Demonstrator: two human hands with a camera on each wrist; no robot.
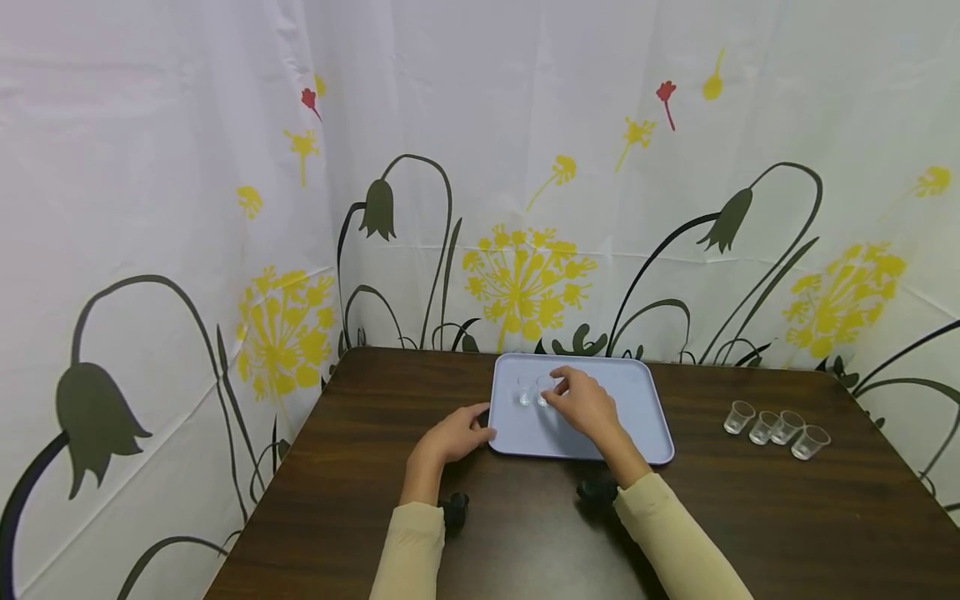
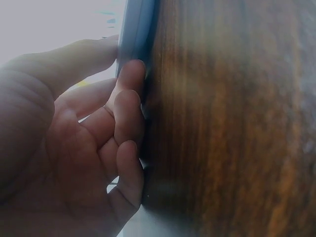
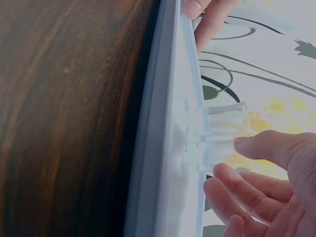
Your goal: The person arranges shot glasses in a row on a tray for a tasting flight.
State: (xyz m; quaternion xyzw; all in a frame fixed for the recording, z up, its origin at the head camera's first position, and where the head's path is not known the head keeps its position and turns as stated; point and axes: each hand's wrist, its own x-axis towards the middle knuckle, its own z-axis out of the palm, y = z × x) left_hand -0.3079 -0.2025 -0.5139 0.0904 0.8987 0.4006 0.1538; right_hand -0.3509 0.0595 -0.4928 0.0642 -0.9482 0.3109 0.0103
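Note:
A light blue tray [image 1: 622, 408] lies on the dark wooden table. At its left edge, my left hand [image 1: 452, 436] holds the rim, thumb on the upper side and fingers curled against the edge, as the left wrist view shows. Two small clear plastic cups stand side by side on the tray's left part: a left cup [image 1: 524, 396] and a right cup [image 1: 543, 397]. My right hand [image 1: 587, 407] reaches over the tray and pinches the right cup. In the right wrist view the thumb touches this cup [image 3: 217, 153] near its rim; the fingers partly hide it.
Several more clear cups [image 1: 810, 442] stand in an uneven row on the table, right of the tray. A white curtain [image 1: 525, 125] with printed flowers hangs behind the table and along its left side. Black devices [image 1: 453, 510] are worn at both wrists.

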